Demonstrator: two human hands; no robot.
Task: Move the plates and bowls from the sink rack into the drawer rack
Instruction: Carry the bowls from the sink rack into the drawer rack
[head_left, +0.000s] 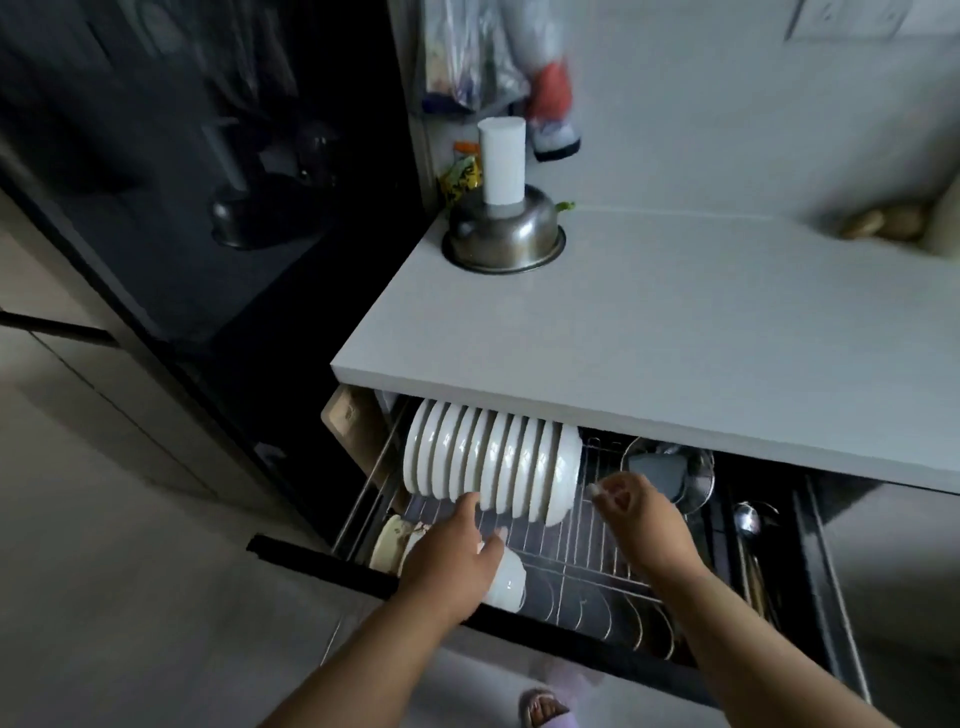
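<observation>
Left hand (451, 553) grips white bowl (506, 582) beneath it; right hand (631, 506) loosely open

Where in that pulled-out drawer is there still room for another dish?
The bare wire slots of the drawer rack, between the row of upright white plates and the right hand, look free. The front-left corner is crowded: the left hand grips a white bowl beside a patterned dish.

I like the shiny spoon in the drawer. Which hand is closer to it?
Right. The right hand hovers over the rack wires, just left of the spoon. The left hand is farther left, on a white bowl at the front.
</observation>
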